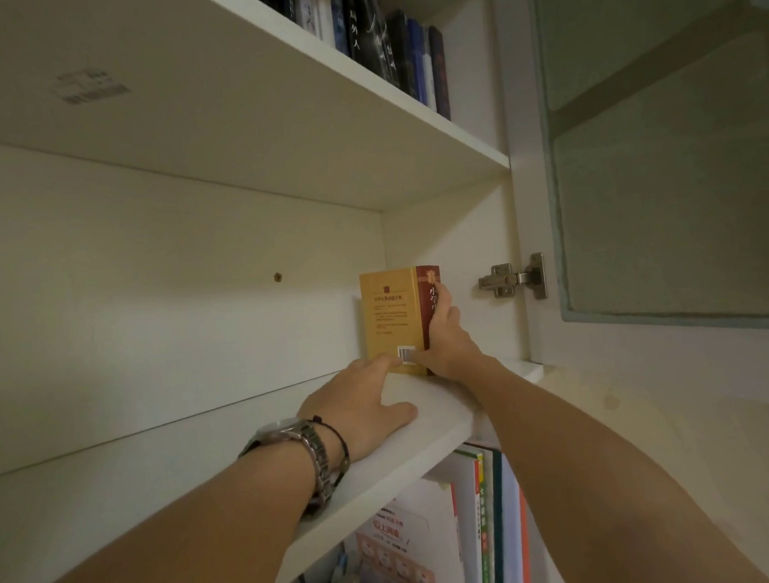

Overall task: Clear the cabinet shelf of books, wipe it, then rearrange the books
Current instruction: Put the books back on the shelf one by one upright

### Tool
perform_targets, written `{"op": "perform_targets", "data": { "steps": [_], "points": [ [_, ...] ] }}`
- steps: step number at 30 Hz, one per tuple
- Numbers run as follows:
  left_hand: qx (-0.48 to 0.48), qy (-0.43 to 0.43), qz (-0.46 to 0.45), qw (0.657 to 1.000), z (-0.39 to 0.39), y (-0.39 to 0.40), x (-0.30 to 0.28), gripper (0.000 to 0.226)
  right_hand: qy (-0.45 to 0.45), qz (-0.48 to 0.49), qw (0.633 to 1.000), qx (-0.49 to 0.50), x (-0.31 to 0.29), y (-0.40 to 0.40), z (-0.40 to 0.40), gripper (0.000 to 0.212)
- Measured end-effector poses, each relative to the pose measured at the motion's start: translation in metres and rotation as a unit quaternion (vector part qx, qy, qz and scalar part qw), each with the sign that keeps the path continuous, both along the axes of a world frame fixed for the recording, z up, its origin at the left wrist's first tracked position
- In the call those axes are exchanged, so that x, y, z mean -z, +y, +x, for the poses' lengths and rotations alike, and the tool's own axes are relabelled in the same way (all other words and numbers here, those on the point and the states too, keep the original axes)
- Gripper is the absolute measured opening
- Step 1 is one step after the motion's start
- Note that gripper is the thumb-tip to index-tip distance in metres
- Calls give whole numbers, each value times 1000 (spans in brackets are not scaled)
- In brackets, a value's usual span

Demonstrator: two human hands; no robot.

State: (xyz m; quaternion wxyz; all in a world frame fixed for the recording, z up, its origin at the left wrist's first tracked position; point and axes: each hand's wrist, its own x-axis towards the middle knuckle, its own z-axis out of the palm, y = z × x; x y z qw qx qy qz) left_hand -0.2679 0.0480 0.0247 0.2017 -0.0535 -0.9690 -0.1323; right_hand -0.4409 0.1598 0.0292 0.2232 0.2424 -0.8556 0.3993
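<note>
A thick small book (392,318) with a yellow back cover and a dark red spine stands upright at the right end of the white cabinet shelf (202,465), close to the side wall. My right hand (447,337) grips it, fingers up along the spine and thumb across the lower cover near the barcode. My left hand (364,404), with a watch on the wrist, rests on the shelf board, its fingertips touching the book's lower left corner. No other book stands on this shelf.
The shelf above carries a row of dark-spined books (389,44). Below the shelf stand more books (491,528) and papers. The glass cabinet door (666,136) hangs open at the right on a metal hinge (511,278).
</note>
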Motion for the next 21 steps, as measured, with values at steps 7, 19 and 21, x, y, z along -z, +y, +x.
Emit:
{"op": "perform_targets", "data": {
  "steps": [7,19,21],
  "points": [
    [-12,-38,-4,999,-5,-2,2,45,-10,17,1000,-12,-1,8,-19,114],
    [-10,-40,-21,999,-7,-3,3,33,14,39,999,28,5,9,-27,112],
    [-9,-41,-21,999,-7,-4,3,33,11,34,998,45,5,11,-26,109]
  ]
}}
